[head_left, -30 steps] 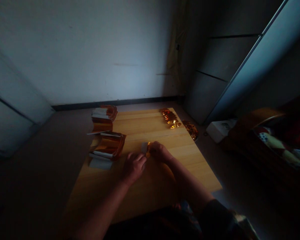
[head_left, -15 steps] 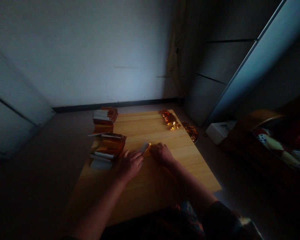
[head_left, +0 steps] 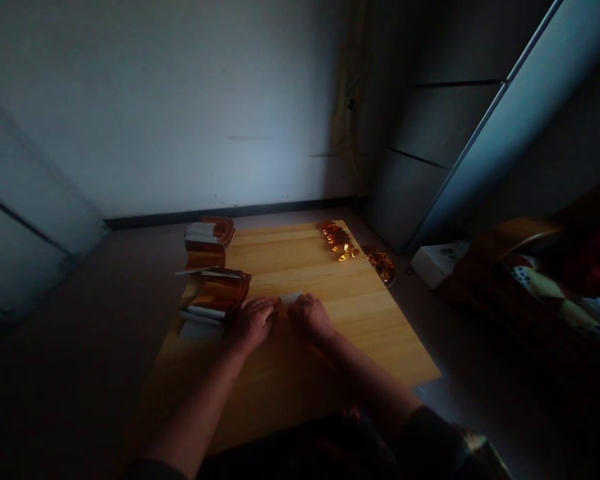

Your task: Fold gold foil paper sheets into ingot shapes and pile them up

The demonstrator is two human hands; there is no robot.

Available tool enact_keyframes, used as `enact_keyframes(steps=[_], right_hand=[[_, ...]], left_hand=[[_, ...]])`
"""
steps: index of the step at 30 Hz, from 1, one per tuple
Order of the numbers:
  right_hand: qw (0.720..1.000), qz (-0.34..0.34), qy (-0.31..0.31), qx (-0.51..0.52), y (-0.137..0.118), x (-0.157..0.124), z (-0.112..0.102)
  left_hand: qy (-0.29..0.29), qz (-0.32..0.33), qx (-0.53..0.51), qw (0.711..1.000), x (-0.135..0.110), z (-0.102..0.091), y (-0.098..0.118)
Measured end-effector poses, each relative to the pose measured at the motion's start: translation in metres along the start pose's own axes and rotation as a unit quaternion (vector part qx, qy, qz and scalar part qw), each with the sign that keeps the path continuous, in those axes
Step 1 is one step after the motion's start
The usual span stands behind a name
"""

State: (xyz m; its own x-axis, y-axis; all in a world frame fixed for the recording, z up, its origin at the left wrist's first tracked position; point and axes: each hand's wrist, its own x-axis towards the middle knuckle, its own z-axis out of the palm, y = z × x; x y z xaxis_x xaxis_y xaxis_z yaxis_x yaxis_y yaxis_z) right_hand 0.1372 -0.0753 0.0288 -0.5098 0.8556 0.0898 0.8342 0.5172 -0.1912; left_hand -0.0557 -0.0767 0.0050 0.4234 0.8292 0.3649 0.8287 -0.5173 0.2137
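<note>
My left hand [head_left: 251,325] and my right hand [head_left: 307,318] meet near the middle of a pale wooden board [head_left: 310,267]. Between them lies a small piece of white and gold foil paper [head_left: 290,299], pressed under my fingers and mostly hidden. My left hand is close to two stacks of gold-and-white foil paper [head_left: 215,293] at the board's left edge. A white paper strip [head_left: 195,329] lies below the nearer stack. Small folded gold foil pieces [head_left: 338,239] sit at the far edge.
A round dish of gold pieces [head_left: 380,264] sits at the board's far right corner. A white box [head_left: 439,263] stands on the floor at right, beside a wooden-rimmed basket with patterned cloth [head_left: 533,273]. A wall rises behind the board.
My hands have drawn closer together over the foil paper piece, which is now mostly covered. The gold part visible earlier is largely hidden under my fingers.
</note>
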Motion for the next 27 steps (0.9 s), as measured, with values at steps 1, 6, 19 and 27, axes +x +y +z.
enact_keyframes(steps=[1, 6, 19, 27], right_hand=[[1.0, -0.015, 0.003, 0.002, -0.001, 0.004, 0.002], [0.998, -0.064, -0.008, -0.022, -0.004, 0.011, 0.009], [0.999, -0.035, -0.008, 0.011, -0.001, 0.004, 0.013], [0.994, -0.068, 0.055, 0.066, 0.027, -0.008, 0.006]], left_hand=[[-0.004, 0.003, 0.001, 1.0, 0.0, -0.002, 0.0], [-0.016, 0.023, -0.008, 1.0, 0.0, -0.01, 0.003], [0.045, -0.035, 0.038, 0.998, 0.003, 0.01, 0.018], [-0.009, 0.01, 0.05, 0.999, 0.011, 0.008, 0.013]])
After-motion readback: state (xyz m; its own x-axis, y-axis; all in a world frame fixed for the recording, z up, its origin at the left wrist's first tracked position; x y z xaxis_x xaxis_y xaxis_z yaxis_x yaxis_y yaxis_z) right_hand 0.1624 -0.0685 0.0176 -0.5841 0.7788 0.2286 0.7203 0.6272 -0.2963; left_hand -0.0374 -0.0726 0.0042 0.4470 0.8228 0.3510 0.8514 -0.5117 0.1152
